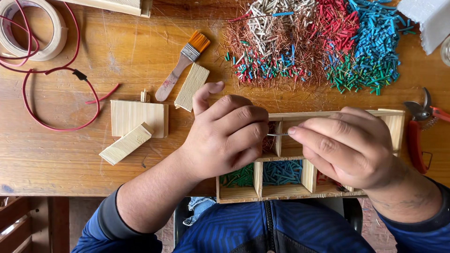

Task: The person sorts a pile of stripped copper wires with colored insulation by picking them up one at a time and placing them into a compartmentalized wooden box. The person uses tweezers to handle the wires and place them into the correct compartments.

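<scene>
Sorting step: left hand (225,136) and right hand (347,147) pinch thin wire piece (277,134) over wooden divided box (309,175). Next likely calls for precise drop into correct compartment.

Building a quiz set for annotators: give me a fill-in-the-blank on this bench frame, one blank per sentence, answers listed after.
1. The left hand and right hand hold a thin wire above a compartmented ____ tray.
2. The paintbrush has ____ bristles.
3. In the tray, the compartment beside the green pieces holds ____ pieces.
4. The pruning shears lie to the ____ of the tray.

Missing words: wooden; orange; blue; right
</scene>
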